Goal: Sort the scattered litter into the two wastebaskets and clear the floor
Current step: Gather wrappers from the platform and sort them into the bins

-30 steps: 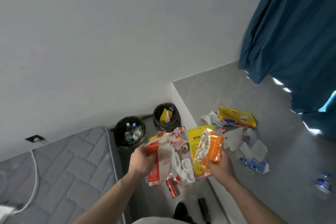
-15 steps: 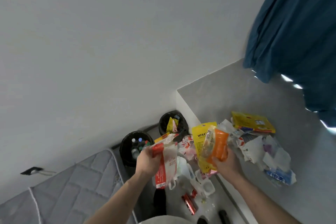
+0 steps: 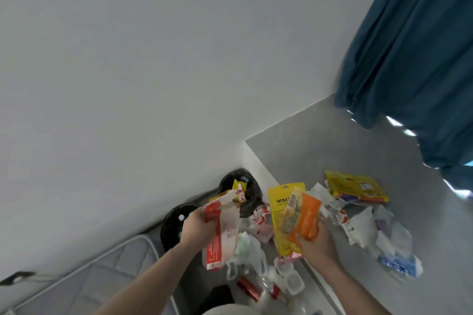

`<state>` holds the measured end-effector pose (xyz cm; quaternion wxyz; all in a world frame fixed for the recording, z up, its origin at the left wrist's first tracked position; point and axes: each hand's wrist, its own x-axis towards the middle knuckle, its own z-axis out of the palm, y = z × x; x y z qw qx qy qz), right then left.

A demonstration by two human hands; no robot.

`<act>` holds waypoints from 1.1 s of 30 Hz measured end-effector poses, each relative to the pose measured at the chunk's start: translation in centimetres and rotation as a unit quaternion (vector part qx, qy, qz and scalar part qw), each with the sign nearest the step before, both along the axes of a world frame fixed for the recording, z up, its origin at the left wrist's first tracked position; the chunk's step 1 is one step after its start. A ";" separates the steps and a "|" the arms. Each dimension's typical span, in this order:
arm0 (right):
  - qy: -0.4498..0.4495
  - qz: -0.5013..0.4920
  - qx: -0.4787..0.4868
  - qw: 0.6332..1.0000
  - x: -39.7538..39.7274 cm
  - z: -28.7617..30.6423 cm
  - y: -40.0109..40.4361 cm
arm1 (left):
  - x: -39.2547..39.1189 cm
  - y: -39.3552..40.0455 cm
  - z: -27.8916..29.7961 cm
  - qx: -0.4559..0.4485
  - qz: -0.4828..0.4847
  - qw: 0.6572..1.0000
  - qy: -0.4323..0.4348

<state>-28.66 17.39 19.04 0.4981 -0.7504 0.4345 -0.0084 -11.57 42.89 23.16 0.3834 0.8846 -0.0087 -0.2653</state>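
White wall and grey floor (image 3: 332, 161) meet where two black wastebaskets (image 3: 249, 190) stand at far left of the litter heap (image 3: 368, 227). Left hand (image 3: 197, 225) grips a red-and-white pouch (image 3: 222, 235); right hand (image 3: 316, 241) clutches orange and yellow packets (image 3: 298, 217).

Blue curtain (image 3: 414, 41), white wall (image 3: 153, 71), grey mattress (image 3: 102, 273).

A plain white wall (image 3: 153, 59) fills most of the room, meeting a raised grey ledge (image 3: 332, 151) at the corner, where a dark blue curtain (image 3: 414, 41) hangs with daylight slipping under its hem, and a grey quilted mattress (image 3: 102, 271) lies low along the wall.
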 end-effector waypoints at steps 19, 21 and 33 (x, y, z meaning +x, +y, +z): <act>0.081 -0.069 0.045 0.993 16.2 -8.0 -1.4 | 20.9 -7.2 -14.5 0.075 -0.081 0.986 0.129; 0.084 -0.076 0.051 0.992 18.7 -10.4 -2.3 | 23.3 -8.9 -18.1 0.089 -0.081 0.982 0.142; 0.119 -0.073 0.058 0.988 25.1 -29.9 -6.3 | 31.7 -18.3 -44.0 0.090 -0.033 0.968 0.230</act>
